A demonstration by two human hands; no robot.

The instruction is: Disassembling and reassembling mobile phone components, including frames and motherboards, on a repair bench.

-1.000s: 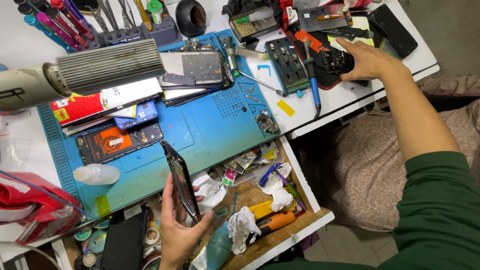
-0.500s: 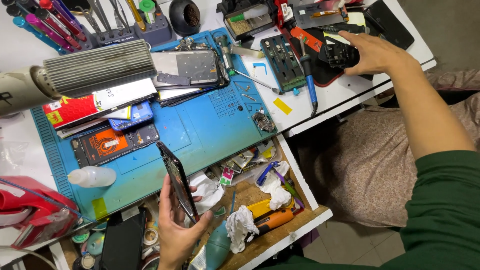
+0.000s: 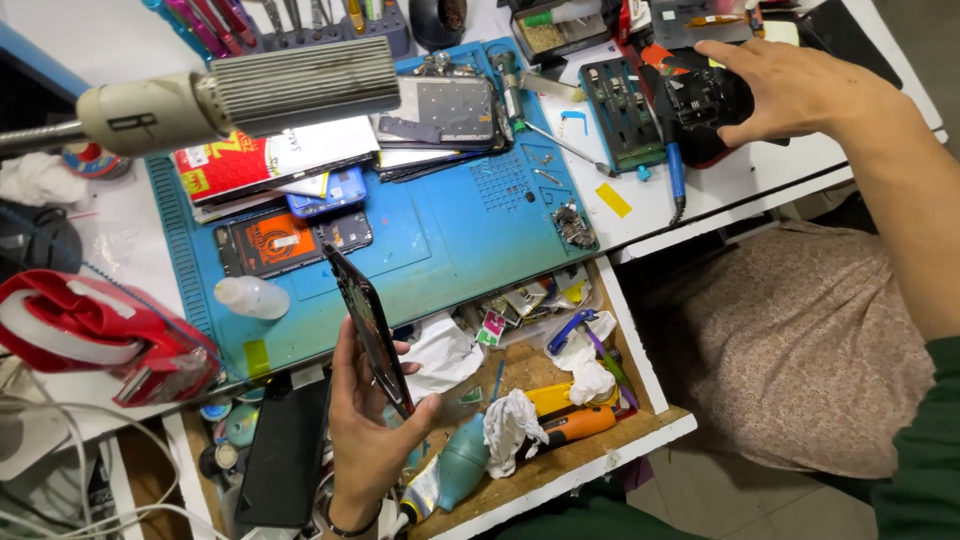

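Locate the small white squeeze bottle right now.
Head view, left side: the white squeeze bottle lies on its side on the blue work mat, just below the opened phone and left of the left hand.

The left hand [image 3: 365, 440] is holding a dark phone [image 3: 370, 330] edge-on above the open drawer [image 3: 560, 470], its grip closed around the lower end. The right hand [image 3: 800, 90] is reaching across the desk [image 3: 740, 180], fingers curling over a black device [image 3: 705, 100] beside the blue work mat [image 3: 440, 250]
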